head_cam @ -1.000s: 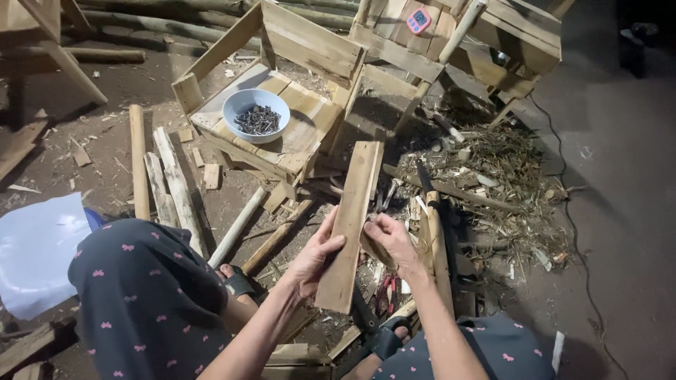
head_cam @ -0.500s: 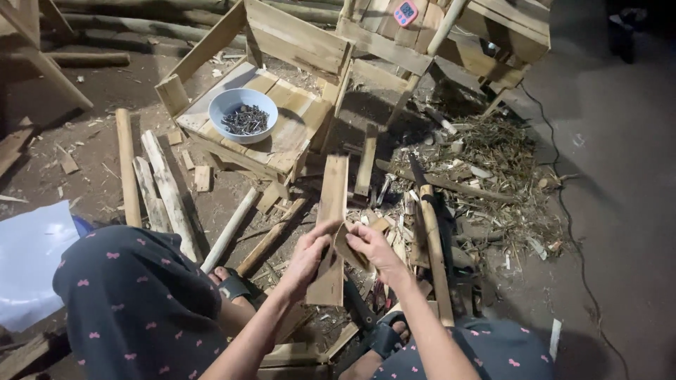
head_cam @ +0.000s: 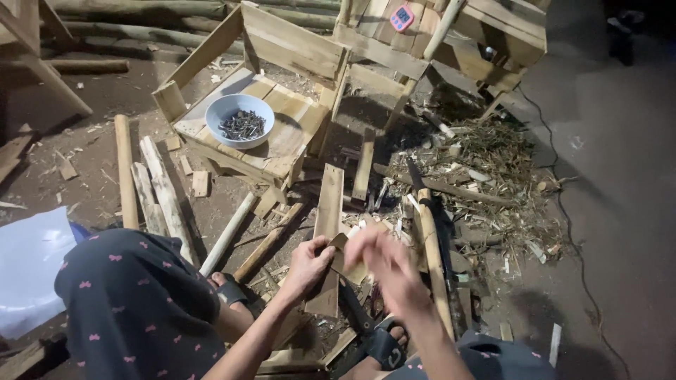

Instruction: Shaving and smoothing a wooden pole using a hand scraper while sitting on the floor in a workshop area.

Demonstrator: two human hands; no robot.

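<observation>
1. At far left, on the dirt floor (head_cam: 98, 148): a pale sheet (head_cam: 28, 271), partly behind a knee in dark cloth with pink marks (head_cam: 134, 309).
2. Beside it, to the right: several split wooden sticks (head_cam: 151, 193), lying side by side.
3. Further back: a low wooden chair (head_cam: 282, 91) with a light blue bowl (head_cam: 240, 120) full of dark nails (head_cam: 241, 126) on the seat.
4. In the middle, the left hand (head_cam: 308, 265): closed around the lower part of a flat wooden plank (head_cam: 328, 232), thumb on the front face. Plank held almost upright, top end pointing toward the chair, bottom end near the sandalled feet.
5. Just to the right, the right hand (head_cam: 384, 266): blurred, fingers half spread, close to a small wood piece (head_cam: 350, 264) against the plank; cannot tell if gripping it.
6. Right of the hands: a bamboo pole (head_cam: 431, 246), then a heap of wood shavings (head_cam: 493, 176).
</observation>
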